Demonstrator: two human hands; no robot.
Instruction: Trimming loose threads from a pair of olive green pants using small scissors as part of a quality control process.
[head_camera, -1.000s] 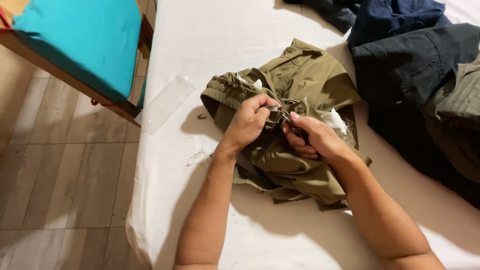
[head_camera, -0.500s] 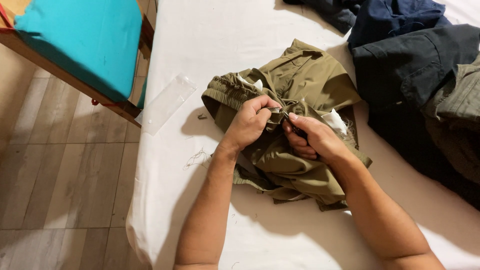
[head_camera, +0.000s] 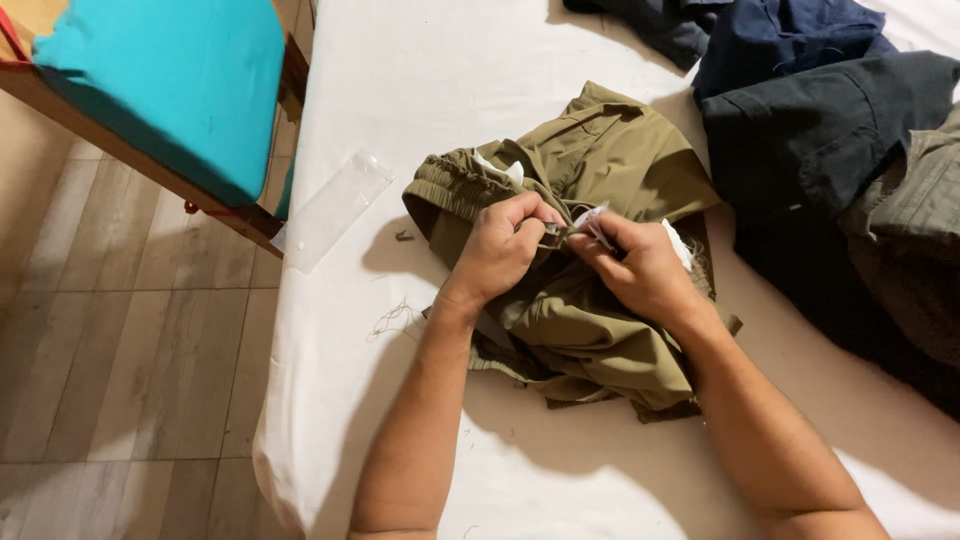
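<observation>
Olive shorts (head_camera: 590, 310) bunched on white table (head_camera: 400, 80); left hand (head_camera: 498, 250), right hand (head_camera: 640, 268) pinching fabric

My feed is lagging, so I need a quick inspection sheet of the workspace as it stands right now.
Surface: white sheet-covered surface, loose threads lying on it.
Job's things: olive garment, crumpled, elastic waistband at left; small white tag pinched at its middle.
Clutter: clear plastic strip at the sheet's edge; dark blue and grey clothes piled at right.
Grippers: left hand and right hand both closed on the garment, fingers meeting at the tag.
Cables: nothing seen.
Surroundings: wooden chair with teal cushion; wood-plank floor.
</observation>
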